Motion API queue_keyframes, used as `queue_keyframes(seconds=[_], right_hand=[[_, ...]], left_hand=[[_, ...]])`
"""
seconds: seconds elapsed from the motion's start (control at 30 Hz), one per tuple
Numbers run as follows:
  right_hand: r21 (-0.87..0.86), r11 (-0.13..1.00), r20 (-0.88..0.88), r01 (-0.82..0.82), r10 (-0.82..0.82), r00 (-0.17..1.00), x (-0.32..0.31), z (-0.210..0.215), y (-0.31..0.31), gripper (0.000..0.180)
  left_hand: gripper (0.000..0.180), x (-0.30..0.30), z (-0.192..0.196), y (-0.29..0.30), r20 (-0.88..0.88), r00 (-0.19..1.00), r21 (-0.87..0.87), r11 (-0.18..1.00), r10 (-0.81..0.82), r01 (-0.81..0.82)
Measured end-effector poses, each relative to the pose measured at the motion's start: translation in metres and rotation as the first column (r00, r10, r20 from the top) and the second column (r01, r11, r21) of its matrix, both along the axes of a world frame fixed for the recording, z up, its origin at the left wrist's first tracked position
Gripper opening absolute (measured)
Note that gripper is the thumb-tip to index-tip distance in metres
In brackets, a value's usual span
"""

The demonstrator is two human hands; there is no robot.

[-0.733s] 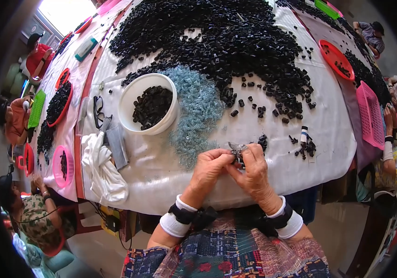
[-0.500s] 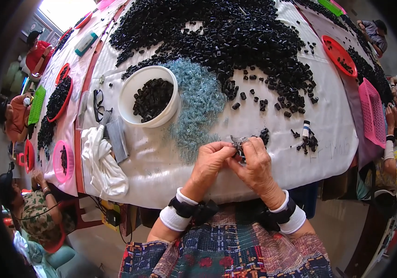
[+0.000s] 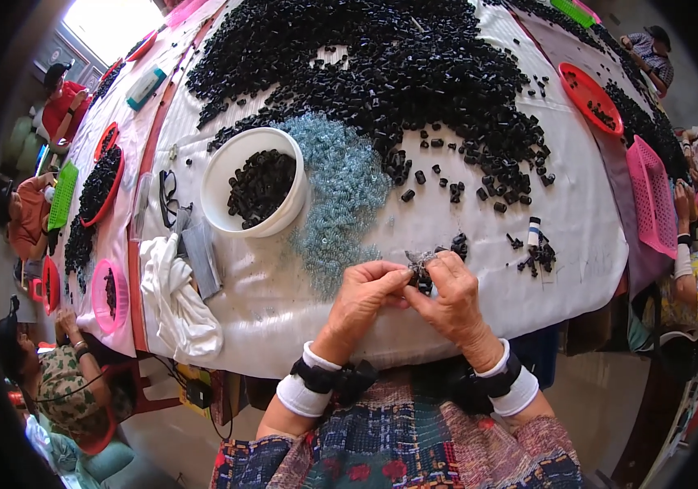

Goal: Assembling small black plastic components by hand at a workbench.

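Close together over the near part of the white-covered table, my left hand point(image 3: 365, 295) and my right hand point(image 3: 453, 298) are both closed, thumbs pinched against fingers. A crumpled grey bit point(image 3: 419, 260) shows between the fingertips, with something black under it; its kind is not clear. Just beyond my right fingers lie a few small black cylindrical parts point(image 3: 458, 244). To the left spreads a pile of clear bluish rings or coils point(image 3: 341, 196). A white bowl point(image 3: 294, 213) beside it holds many black parts.
A large heap of black parts point(image 3: 381, 65) covers the far table. At right stand a small white tube point(image 3: 534, 231) and loose black scraps point(image 3: 538, 258). White cloth point(image 3: 178, 301), a grey cloth point(image 3: 201, 259) and glasses point(image 3: 168, 198) lie left. Other people sit along both sides.
My hands have moved slightly nearer to me, still pinched together. The view has shifted a little; the piles and bowl look the same.
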State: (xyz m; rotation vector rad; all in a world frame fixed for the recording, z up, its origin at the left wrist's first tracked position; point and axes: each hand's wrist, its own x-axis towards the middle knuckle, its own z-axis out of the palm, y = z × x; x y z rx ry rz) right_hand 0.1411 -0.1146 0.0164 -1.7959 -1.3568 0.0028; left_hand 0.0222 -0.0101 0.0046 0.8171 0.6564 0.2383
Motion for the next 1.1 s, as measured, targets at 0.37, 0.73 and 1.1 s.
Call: queue_keyframes(seconds=[0.37, 0.73, 1.1], right_hand=[[0.073, 0.996, 0.018, -0.051, 0.049, 0.999, -0.004, 0.0, 0.001, 0.023], [0.075, 0.995, 0.057, -0.068, 0.064, 0.996, -0.002, 0.011, -0.018, 0.023], [-0.07, 0.991, -0.12, 0.115, -0.123, 0.985, 0.045, 0.017, -0.021, 0.024]], left_hand=[[0.018, -0.002, -0.002, 0.002, 0.056, 0.998, -0.029, 0.999, 0.034, -0.032], [0.021, -0.003, 0.02, -0.008, 0.063, 0.988, 0.087, 0.987, -0.143, 0.137], [0.018, -0.027, 0.05, 0.037, 0.196, 0.953, 0.116, 0.959, 0.232, -0.258]])
